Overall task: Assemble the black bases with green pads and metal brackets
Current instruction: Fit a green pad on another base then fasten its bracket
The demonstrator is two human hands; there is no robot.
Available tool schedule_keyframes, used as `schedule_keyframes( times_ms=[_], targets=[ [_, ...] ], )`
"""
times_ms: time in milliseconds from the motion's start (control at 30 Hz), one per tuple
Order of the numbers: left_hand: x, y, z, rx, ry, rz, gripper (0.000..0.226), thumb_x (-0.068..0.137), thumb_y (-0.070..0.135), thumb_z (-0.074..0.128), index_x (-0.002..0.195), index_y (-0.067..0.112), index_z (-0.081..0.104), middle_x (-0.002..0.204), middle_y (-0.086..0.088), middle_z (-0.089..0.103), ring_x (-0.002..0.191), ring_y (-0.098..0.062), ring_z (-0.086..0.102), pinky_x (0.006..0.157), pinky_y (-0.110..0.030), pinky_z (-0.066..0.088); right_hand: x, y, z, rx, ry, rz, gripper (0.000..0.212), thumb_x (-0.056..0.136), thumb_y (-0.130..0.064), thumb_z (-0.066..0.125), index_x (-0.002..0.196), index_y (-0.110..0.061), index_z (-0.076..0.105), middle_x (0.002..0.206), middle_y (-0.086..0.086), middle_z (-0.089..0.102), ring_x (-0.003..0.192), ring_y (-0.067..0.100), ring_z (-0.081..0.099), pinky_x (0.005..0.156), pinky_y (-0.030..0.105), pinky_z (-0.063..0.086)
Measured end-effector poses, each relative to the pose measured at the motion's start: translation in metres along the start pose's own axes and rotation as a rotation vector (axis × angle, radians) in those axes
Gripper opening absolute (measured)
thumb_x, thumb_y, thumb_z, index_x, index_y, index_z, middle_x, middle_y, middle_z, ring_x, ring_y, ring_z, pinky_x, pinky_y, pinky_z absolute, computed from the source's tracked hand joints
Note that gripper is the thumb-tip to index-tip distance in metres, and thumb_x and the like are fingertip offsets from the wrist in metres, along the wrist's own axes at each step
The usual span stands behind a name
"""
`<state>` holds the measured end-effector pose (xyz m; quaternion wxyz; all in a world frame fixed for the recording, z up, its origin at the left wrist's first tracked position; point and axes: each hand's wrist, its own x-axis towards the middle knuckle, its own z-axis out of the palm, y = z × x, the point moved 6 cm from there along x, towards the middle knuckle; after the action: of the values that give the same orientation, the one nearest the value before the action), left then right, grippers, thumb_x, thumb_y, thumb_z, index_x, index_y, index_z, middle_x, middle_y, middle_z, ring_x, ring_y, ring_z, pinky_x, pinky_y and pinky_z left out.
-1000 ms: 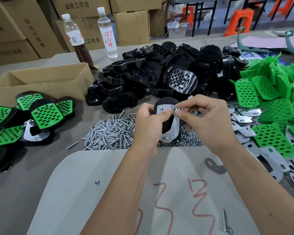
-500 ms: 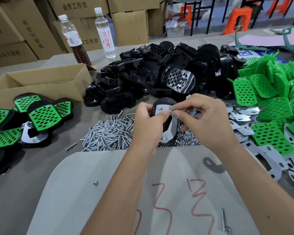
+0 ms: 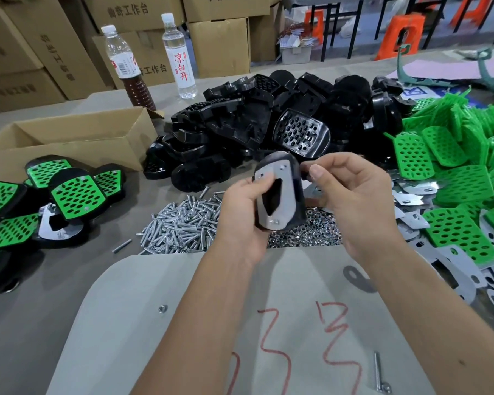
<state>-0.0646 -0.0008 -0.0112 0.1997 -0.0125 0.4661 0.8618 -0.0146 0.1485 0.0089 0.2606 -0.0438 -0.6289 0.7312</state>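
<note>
Left hand (image 3: 244, 212) grips black base (image 3: 293, 192) w/ metal bracket (image 3: 277, 192) at frame centre; right hand (image 3: 351, 201) pinches base's top edge.

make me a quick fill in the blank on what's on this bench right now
1. The left hand grips a black base with a ____ bracket on it.
2. The loose pads piled at right are ____.
3. Two ____ stand behind the cardboard box.

Missing words: metal; green; bottles

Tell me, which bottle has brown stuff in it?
The left bottle, nearest the cardboard box. Its bottom is dark brown; the other bottle looks clear.
</note>
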Motion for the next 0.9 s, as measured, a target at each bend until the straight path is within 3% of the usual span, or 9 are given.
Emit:
schedule_keyframes(
  times_ms=[100,200,400,600,733,833,900],
  targets=[
    [-0.013,-0.006,0.013,-0.501,-0.256,-0.289,0.025,0.088,0.011,0.060,0.107,-0.003,0.066,0.099,-0.015,0.066,0.070,-0.020,0.062,0.061,-0.027,0.055,-0.002,0.001,0.007,0.058,-0.037,0.050,0.009,0.099,-0.008,0.069,0.092,-0.012,0.072,0.091,0.011,0.079,0.082,0.017,0.071,0.060,0.028,0.058],
    [-0.019,-0.005,0.019,-0.646,-0.341,-0.387,0.025,0.094,0.013,0.045,0.105,-0.005,0.058,0.105,-0.017,0.060,0.066,-0.020,0.057,0.062,-0.024,0.047,-0.005,-0.003,0.010,0.063,-0.035,0.029,0.012,0.097,-0.006,0.071,0.087,-0.014,0.073,0.081,0.007,0.075,0.072,0.013,0.065,0.052,0.025,0.052],
    [-0.020,-0.008,0.021,-0.637,-0.332,-0.405,0.026,0.093,0.017,0.038,0.105,0.000,0.052,0.108,-0.018,0.060,0.057,-0.019,0.055,0.055,-0.023,0.043,-0.004,-0.001,0.007,0.065,0.015,0.025,0.016,0.095,-0.007,0.074,0.082,-0.016,0.074,0.072,0.005,0.065,0.064,0.016,0.053,0.048,0.024,0.046],
    [-0.021,-0.009,0.022,-0.513,-0.371,-0.352,0.027,0.088,0.020,0.041,0.103,0.001,0.054,0.105,-0.012,0.063,0.054,-0.016,0.052,0.052,-0.023,0.043,-0.004,-0.004,0.005,0.042,-0.009,-0.025,0.015,0.098,-0.006,0.070,0.086,-0.015,0.071,0.074,0.008,0.065,0.066,0.017,0.056,0.049,0.026,0.047],
    [-0.021,-0.012,0.024,-0.532,-0.395,-0.407,0.027,0.086,0.015,0.045,0.105,-0.002,0.054,0.106,-0.011,0.055,0.053,-0.015,0.053,0.051,-0.020,0.042,-0.003,-0.005,0.005,0.086,0.040,-0.019,0.024,0.097,0.007,0.051,0.092,-0.013,0.063,0.067,0.006,0.050,0.049,0.011,0.039,0.042,0.021,0.032],
    [-0.023,-0.014,0.025,-0.550,-0.411,-0.488,0.023,0.084,0.007,0.053,0.105,-0.003,0.053,0.106,-0.013,0.050,0.051,-0.018,0.057,0.050,-0.019,0.041,-0.001,-0.004,0.005,0.132,0.053,0.048,0.038,0.085,0.010,0.030,0.076,-0.015,0.058,0.060,0.003,0.032,0.046,0.011,0.023,0.044,0.017,0.023],
    [-0.025,-0.015,0.026,-0.552,-0.442,-0.546,0.025,0.083,0.001,0.058,0.107,-0.003,0.052,0.106,-0.014,0.048,0.051,-0.021,0.058,0.050,-0.020,0.041,0.000,-0.003,0.004,0.133,0.030,0.112,0.038,0.083,0.011,0.027,0.073,-0.014,0.055,0.058,0.001,0.028,0.047,0.011,0.019,0.044,0.017,0.021]
  ],
)
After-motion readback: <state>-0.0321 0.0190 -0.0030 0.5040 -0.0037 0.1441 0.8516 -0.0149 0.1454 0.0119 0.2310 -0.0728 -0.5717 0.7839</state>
